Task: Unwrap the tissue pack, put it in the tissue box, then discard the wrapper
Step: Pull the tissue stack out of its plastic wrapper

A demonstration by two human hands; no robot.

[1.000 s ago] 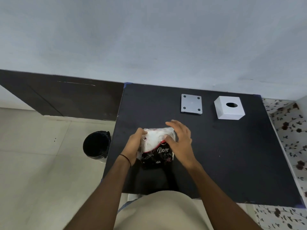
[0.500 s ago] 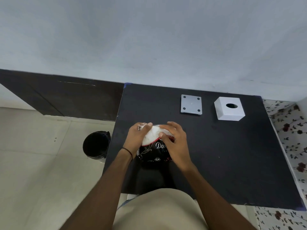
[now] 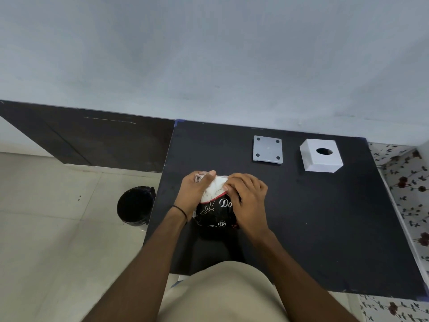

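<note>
A tissue pack in a black, white and red plastic wrapper stands on the black table, near its front left. My left hand grips the wrapper's upper left corner, pinching clear plastic. My right hand clasps the pack's right side, fingers curled over its top. The white tissue box, with a round hole on top, sits at the table's far right. Its grey base plate lies flat beside it, to the left.
A black bin with a dark liner stands on the tiled floor left of the table. A grey wall runs along the table's far edge. A floral-patterned surface borders the table on the right.
Both hands have closed in tighter on the pack's top. The left hand has pulled a bit of clear wrapper up at the corner; the pack now stands more upright.
</note>
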